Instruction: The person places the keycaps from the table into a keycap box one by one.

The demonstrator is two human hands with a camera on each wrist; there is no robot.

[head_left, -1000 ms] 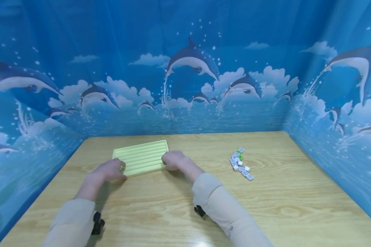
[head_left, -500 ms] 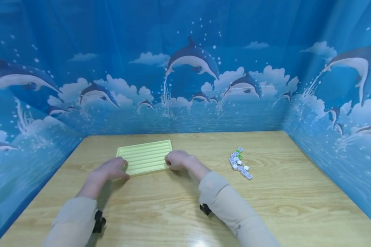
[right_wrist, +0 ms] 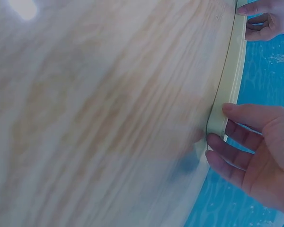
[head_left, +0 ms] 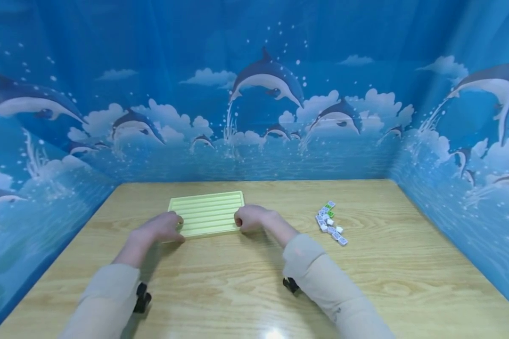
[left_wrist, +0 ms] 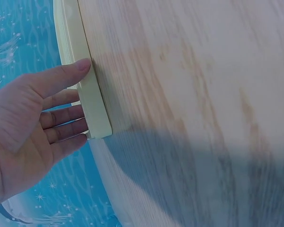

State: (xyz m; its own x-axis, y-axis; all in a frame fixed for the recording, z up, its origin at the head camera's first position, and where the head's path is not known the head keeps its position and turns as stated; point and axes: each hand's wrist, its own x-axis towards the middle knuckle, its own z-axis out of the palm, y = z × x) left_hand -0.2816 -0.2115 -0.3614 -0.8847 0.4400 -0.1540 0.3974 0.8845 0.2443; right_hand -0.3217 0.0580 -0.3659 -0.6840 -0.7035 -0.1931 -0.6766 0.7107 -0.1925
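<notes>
Beige-sleeved arms [head_left: 327, 280], outstretched, hold the green tray [head_left: 214, 214].

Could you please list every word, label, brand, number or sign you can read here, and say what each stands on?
There is no text I can read.
Tiles: dark marks on some faces, too small and blurred to read.
Tray: no lettering visible.
Curtain: printed dolphins and clouds, no words visible.
</notes>
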